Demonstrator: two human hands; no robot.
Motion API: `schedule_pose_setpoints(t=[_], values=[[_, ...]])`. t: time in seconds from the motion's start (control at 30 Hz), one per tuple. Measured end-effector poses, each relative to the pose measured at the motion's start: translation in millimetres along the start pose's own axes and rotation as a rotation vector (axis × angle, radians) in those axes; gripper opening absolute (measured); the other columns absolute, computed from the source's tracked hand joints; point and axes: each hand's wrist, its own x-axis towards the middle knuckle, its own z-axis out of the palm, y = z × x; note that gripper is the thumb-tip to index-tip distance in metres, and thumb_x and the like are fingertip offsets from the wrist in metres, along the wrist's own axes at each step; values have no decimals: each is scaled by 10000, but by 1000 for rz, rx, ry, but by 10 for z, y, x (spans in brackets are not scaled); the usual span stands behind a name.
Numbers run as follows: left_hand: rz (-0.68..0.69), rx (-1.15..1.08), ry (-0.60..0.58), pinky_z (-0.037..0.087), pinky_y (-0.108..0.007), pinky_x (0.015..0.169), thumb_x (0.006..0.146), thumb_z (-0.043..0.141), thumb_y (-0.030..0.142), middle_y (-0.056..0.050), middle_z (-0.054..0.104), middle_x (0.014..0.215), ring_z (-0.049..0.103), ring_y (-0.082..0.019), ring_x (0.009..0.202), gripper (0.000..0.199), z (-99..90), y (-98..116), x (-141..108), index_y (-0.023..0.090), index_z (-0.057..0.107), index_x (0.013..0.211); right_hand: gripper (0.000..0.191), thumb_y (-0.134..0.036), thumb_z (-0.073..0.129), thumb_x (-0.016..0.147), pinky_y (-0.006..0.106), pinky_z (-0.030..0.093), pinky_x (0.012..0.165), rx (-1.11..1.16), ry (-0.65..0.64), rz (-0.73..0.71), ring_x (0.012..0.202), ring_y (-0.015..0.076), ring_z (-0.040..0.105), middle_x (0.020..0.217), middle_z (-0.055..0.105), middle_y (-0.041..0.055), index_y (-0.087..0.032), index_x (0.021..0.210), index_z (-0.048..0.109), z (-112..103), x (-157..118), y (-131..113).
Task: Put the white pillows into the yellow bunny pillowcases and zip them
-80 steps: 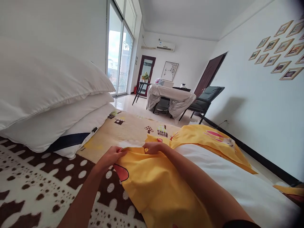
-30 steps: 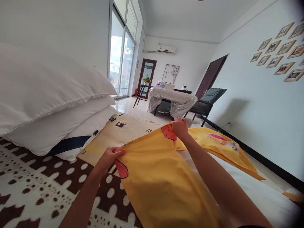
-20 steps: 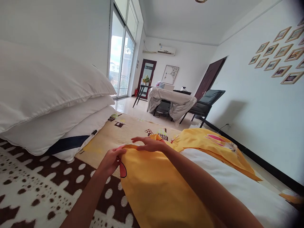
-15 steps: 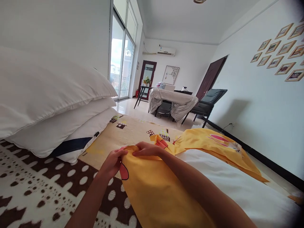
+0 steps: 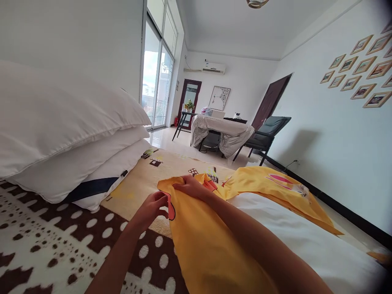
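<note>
Pinching the upper edge of a yellow printed fabric [image 5: 199, 249], the right hand [image 5: 190, 187] is drawn in narrow, just below centre towards six o'clock. The fabric hangs from that grip and runs down to the bottom edge, partly behind the right forearm [image 5: 251, 237]. Holding it by the edge, thumb on the near face, seems meant to lift one corner off the patterned blanket [image 5: 98, 228] beneath.

At about seven o'clock, the left hand [image 5: 150, 210] is slightly open, thumb and fingers parted, with fingertips at the fabric's pink-printed side. I cannot tell whether they touch it; being so close probably lets them steady the loose corner.

White pillows [image 5: 76, 118] lie stacked at nine o'clock, perhaps piled there to be out of the way. At four o'clock, white bedding [image 5: 294, 232] lies partly under a yellow rabbit-print cloth [image 5: 251, 179], which looks turned back over it. Whether that cloth joins the held fabric is unclear.
</note>
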Motion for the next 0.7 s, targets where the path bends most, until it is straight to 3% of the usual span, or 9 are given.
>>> schedule_pose_setpoints(t=[0.1, 0.3, 0.53, 0.7], values=[[32, 89, 85, 389, -205, 457, 670, 742, 375, -79, 655, 797, 572, -139, 621, 332, 81, 7, -4, 112, 685, 866, 263, -403, 623, 729, 201, 379, 529, -54, 46, -64, 594, 89, 467, 653, 548, -28, -140, 740, 607, 84, 17, -18], [33, -174, 204, 353, -192, 435, 536, 835, 244, -20, 610, 659, 502, -86, 518, 297, 49, -27, 50, 104, 679, 746, 275, -402, 589, 777, 199, 349, 562, -227, 117, -162, 637, 94, 457, 643, 532, -37, -133, 727, 610, 185, 55, -33], [52, -421, 224, 473, -216, 580, 633, 748, 246, -1, 635, 775, 570, -112, 657, 220, 88, -98, 106, 168, 651, 814, 286, -407, 484, 899, 231, 368, 630, -545, 141, -229, 696, 124, 534, 761, 632, 10, -158, 809, 594, 55, 92, -31], [3, -650, 239, 496, -231, 727, 770, 589, 158, -50, 663, 895, 609, -140, 801, 119, 173, -103, 128, 144, 649, 872, 232, -285, 465, 929, 300, 356, 814, -812, 147, -254, 817, 167, 567, 836, 664, 72, -164, 786, 601, -41, 126, 18]])
